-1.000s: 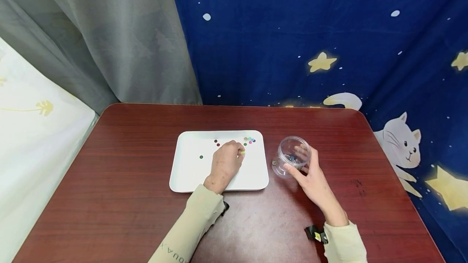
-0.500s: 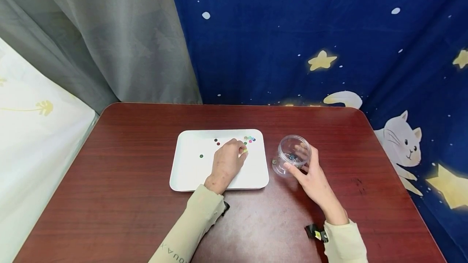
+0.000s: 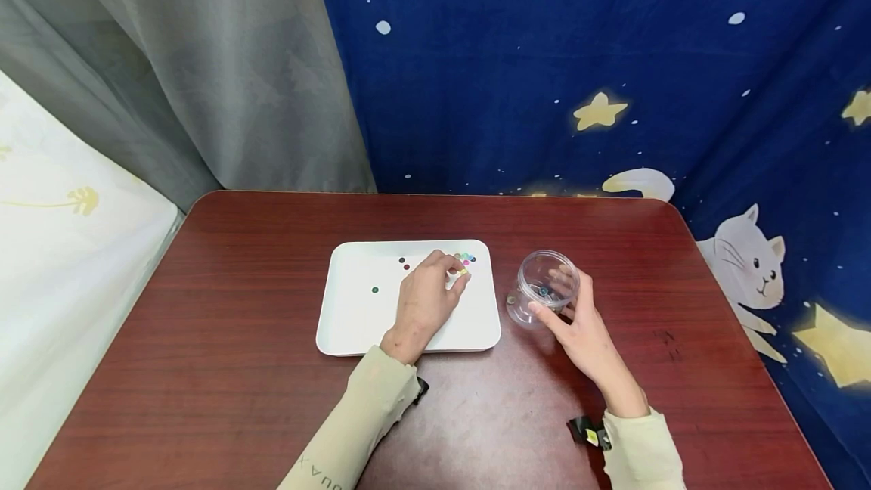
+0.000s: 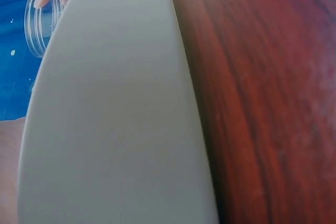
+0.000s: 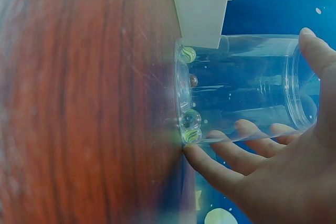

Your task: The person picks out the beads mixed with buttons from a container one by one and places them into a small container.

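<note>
My left hand (image 3: 425, 289) is over the right half of a white tray (image 3: 354, 324), pinching a small yellow round piece (image 3: 464, 271) between thumb and forefinger. Close beyond the fingertips lies a cluster of tiny coloured round pieces (image 3: 466, 258). A green one (image 3: 375, 289) and two dark red ones (image 3: 406, 267) lie further left. With thumb near the rim and fingers along the side, my right hand (image 3: 585, 339) holds a clear plastic jar (image 3: 534, 297) upright on the table. Several glass marbles (image 5: 191, 119) sit on the jar's bottom in the right wrist view.
The reddish-brown wooden table (image 3: 258, 286) runs back to a grey curtain (image 3: 272, 97) and a blue star-patterned curtain (image 3: 476, 82). In the left wrist view the tray's side wall (image 4: 115, 103) fills the middle and hides most of the left hand.
My left hand has shifted slightly up and to the right, carrying the yellow piece toward the coloured cluster. The right hand and the jar have stayed in place.
</note>
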